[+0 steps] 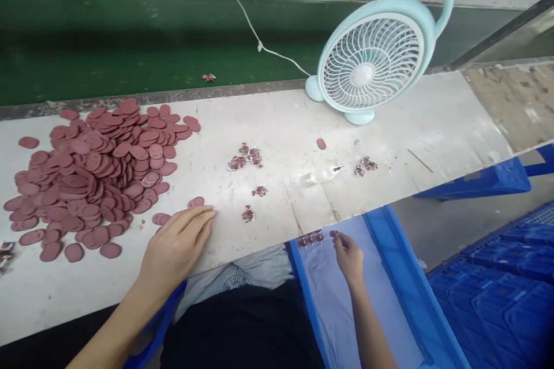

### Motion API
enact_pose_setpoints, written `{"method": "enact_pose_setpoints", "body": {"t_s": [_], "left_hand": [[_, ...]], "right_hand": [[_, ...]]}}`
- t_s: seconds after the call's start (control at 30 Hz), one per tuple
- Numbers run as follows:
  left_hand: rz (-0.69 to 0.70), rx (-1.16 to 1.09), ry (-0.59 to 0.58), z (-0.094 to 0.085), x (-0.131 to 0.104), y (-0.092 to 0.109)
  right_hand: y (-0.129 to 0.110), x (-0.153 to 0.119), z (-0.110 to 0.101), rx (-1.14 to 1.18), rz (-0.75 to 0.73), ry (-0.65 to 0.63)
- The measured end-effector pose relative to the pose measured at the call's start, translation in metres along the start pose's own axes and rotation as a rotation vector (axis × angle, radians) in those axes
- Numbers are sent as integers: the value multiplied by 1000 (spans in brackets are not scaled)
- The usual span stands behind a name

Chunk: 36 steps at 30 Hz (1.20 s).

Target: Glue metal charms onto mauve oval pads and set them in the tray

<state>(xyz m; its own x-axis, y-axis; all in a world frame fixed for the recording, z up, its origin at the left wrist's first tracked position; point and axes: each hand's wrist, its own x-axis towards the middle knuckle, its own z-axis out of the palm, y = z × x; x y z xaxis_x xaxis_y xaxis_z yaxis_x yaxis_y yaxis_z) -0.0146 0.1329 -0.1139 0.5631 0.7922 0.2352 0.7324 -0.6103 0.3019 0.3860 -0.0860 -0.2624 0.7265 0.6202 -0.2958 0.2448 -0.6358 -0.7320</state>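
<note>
My left hand (175, 245) rests palm down on the bench, fingers stretched out. Beside its fingertips lie a few flat reddish-brown oval discs (196, 202), and a large heap of the same discs (108, 167) spreads to its left. What lies under the palm is hidden. Over a blue tray (389, 242) with a pale liner, my right hand (350, 256) pinches a small reddish-brown piece (333, 234). A short row of small brown-and-white pieces (310, 238) sits at the tray's far end, left of that hand.
Small patterned brown pieces lie in clusters (246, 157) mid-bench and at right (366, 166). A small translucent bottle with a dark tip (322, 174) lies near a single disc (321, 143). A light-blue fan (372, 57) stands behind, its white cord crossing a green surface (151, 40). Blue crates (497, 294) are at lower right.
</note>
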Motion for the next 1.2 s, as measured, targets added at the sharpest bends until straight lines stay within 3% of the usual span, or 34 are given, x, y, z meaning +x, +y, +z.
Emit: {"method": "enact_pose_setpoints", "body": {"t_s": [0.2, 0.4, 0.57, 0.7, 0.9, 1.03, 1.2], "left_hand": [[69, -6, 106, 1, 0, 2], [74, -57, 92, -3, -3, 1], [44, -120, 163, -7, -1, 4], [-58, -220, 185, -15, -2, 8], [-309, -546, 149, -23, -3, 15], [-452, -841, 181, -24, -8, 14], [-712, -1299, 193, -22, -23, 12]], "right_hand": [[20, 22, 28, -319, -75, -41], [22, 24, 34, -493, -91, -57], [17, 22, 35, -575, -90, -66], [12, 21, 35, -598, -89, -75], [1, 21, 37, -581, -73, -62], [-28, 12, 17, -506, -92, 35], [-116, -42, -37, -344, -217, 305]]}}
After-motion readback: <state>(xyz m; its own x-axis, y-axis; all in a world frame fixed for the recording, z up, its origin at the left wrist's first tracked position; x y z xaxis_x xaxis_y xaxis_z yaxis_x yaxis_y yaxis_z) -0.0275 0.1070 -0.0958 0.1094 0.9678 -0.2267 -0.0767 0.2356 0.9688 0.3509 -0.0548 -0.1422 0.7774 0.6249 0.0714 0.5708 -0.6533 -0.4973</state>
